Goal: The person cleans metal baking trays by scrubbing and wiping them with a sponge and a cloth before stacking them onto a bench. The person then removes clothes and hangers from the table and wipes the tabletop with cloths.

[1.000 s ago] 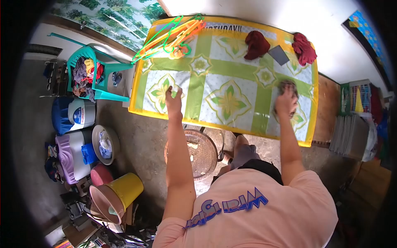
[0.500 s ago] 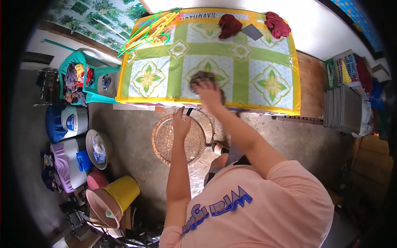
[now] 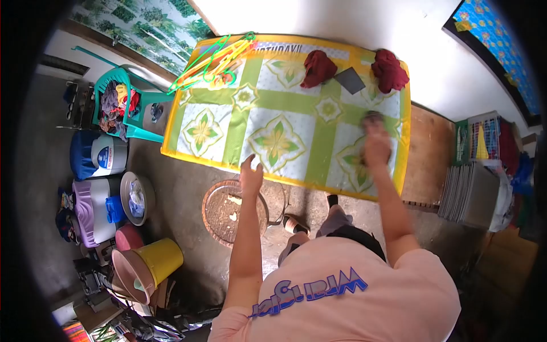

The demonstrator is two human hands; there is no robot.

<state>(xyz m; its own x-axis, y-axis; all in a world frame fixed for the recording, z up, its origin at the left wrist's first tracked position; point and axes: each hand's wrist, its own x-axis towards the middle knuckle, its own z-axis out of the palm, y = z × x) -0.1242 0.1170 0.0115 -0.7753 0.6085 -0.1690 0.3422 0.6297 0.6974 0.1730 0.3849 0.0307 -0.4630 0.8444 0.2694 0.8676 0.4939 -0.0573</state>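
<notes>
A dark cloth (image 3: pixel 373 117) lies under my right hand (image 3: pixel 377 149), pressed to the right part of the flowered tablecloth (image 3: pixel 322 142); both are blurred by motion. My left hand (image 3: pixel 251 174) is at the table's front edge, its thumb and fingers apart and nothing in them. Toward the back of the table lie a dark red cloth (image 3: pixel 318 69), a flat grey square (image 3: pixel 350 81) and another dark red cloth (image 3: pixel 390 71). Green, yellow and orange hangers (image 3: pixel 213 64) are heaped at the back left corner.
A green chair (image 3: pixel 142 134) with clothes stands left of the table. A round stool (image 3: pixel 219 219) is below its front edge. Tubs, a yellow bucket (image 3: pixel 162 259) and a basin (image 3: pixel 149 199) stand at left. Stacked grey panels (image 3: pixel 467 191) and a crate are at right.
My right hand and the dark cloth first swept left to the table's front middle, then back to the right side. My left hand has moved from over the tabletop to its front edge.
</notes>
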